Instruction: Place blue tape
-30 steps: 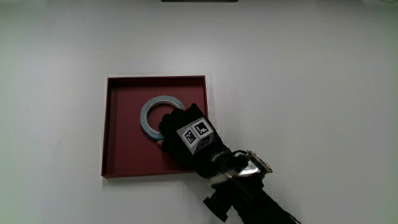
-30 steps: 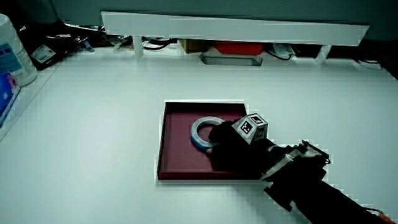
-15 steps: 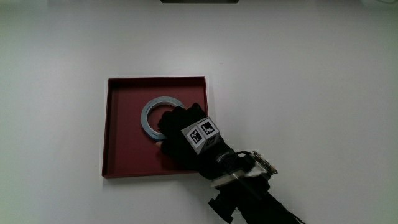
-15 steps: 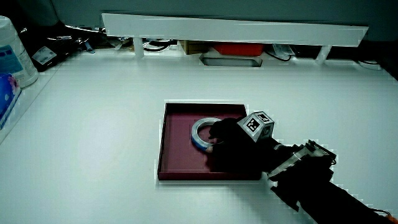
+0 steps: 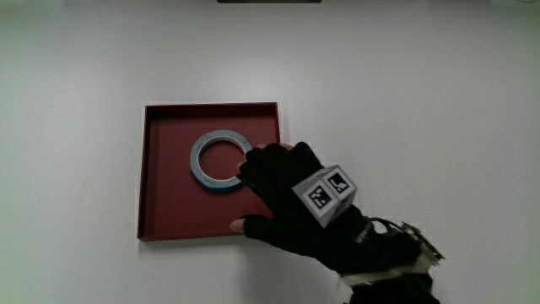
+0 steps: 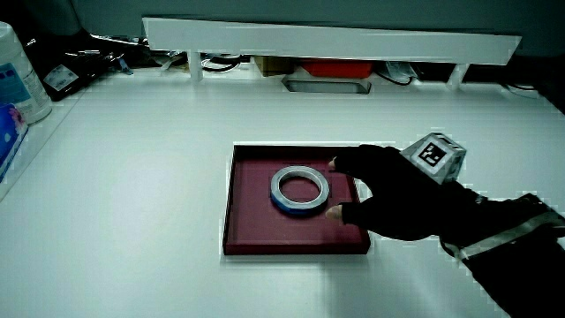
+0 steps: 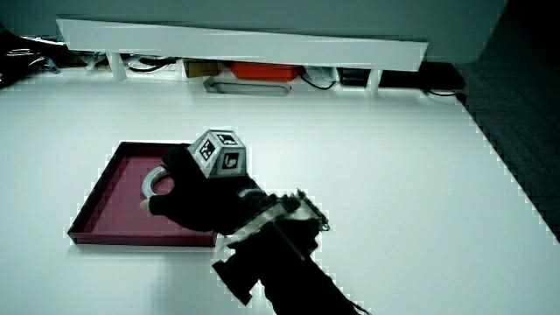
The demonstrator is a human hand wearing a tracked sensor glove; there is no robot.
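White bench (image 5: 422, 101) seen from above in the main view, with one dark red tray (image 5: 160, 215) on it and one ring of blue tape (image 5: 219, 160) lying flat on the tray floor, nearer the tray's wall away from the person. Just beside that ring, over the tray's corner nearest the forearm, the hands (image 5: 291, 203): one black glove with one patterned cube (image 5: 326, 194) on its back, fingers loosely spread, tips near the tape's rim but gripping nothing. No long axis to speak of, being a round ring; lies farther from the person than the glove. In a side view, same tape (image 6: 300, 189) resting clear in the tray (image 6: 252, 234), open daylight between it and the hands (image 6: 388, 199), fingers relaxed and empty; low partition (image 6: 335, 40) at the bench's edge away from the person. In a side view, tape (image 7: 157, 182) half hidden by the hands (image 7: 197, 201), tray (image 7: 105, 219) under both. Placement looks done; likely only withdrawal left, without nudging the ring
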